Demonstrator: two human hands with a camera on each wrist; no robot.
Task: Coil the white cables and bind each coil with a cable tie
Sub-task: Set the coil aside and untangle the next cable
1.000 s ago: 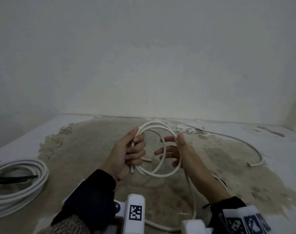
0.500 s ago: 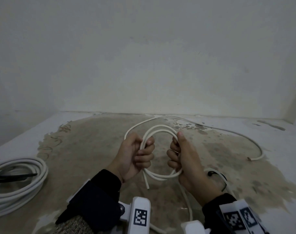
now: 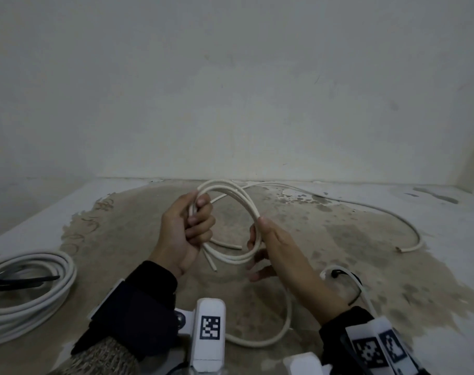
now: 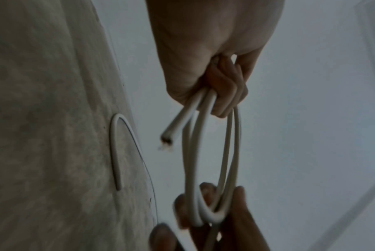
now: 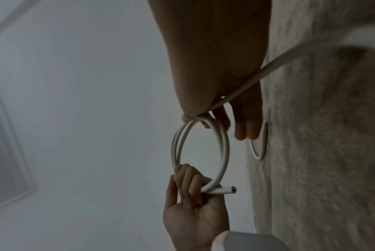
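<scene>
Cable coil [image 3: 231, 223]: left hand [image 3: 185, 231] fists the nine o'clock side to lock loops; right hand [image 3: 268, 247] pinches three o'clock, guiding slack.

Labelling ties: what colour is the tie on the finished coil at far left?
Black, on the white coil; the tie shows best in the head view.

bound coil [image 3: 27, 288] cut by left edge, cable end [image 4: 167, 141] blurred
</scene>
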